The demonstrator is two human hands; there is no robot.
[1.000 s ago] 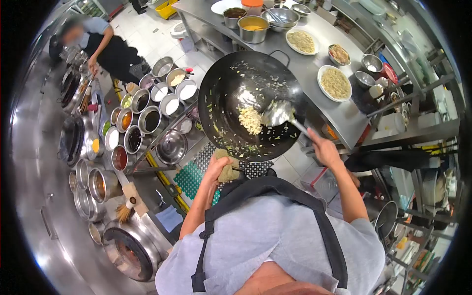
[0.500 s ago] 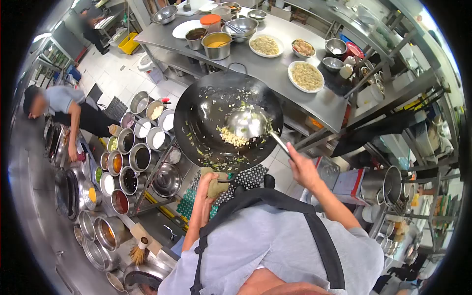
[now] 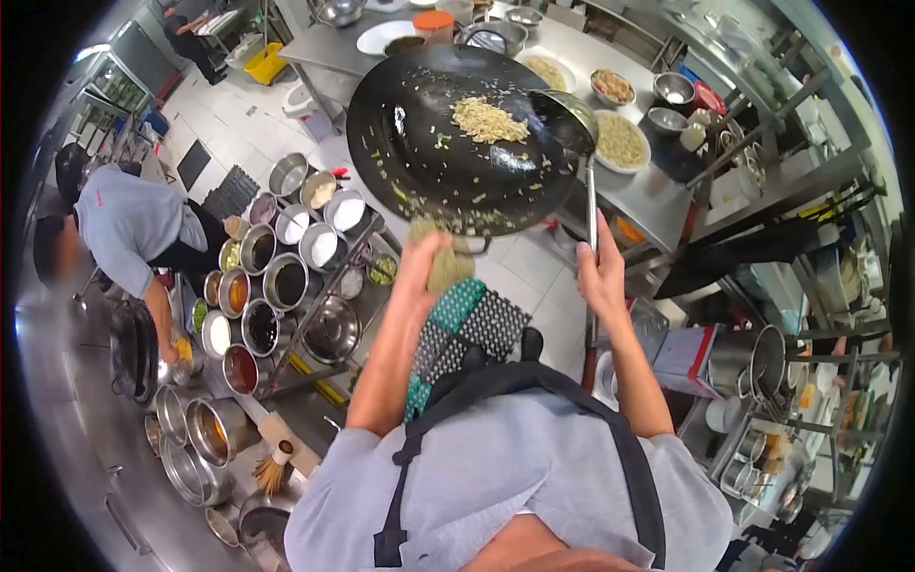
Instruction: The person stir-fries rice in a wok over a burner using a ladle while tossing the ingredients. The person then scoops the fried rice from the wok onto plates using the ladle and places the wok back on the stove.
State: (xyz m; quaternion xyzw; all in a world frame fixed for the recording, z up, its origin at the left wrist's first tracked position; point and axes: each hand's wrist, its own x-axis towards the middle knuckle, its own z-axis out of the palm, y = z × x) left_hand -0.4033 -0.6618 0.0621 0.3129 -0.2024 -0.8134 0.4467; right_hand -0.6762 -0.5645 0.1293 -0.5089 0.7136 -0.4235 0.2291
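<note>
My left hand [image 3: 417,272] is closed around a folded green-brown cloth [image 3: 450,267] at the near handle of a large black wok [image 3: 400,162]. The wok is lifted and tilted, its far side over the steel table. A clump of rice-like food [image 3: 489,121] lies in its far half, with pale and green bits scattered across the surface. In my right hand [image 3: 602,272] is the handle of a metal ladle [image 3: 577,124], whose bowl hangs at the wok's right rim.
Plates of similar food [image 3: 621,143] and a bowl [image 3: 612,88] stand on the steel table [image 3: 658,205]. Left of me are several pots of sauces and seasonings [image 3: 286,283]. A co-worker [image 3: 143,219] bends over the left counter; another person [image 3: 191,43] stands farther back.
The wok has moved up and away from me, tilting more. The food clump has shifted to its far side. The ladle has left the middle for the right rim.
</note>
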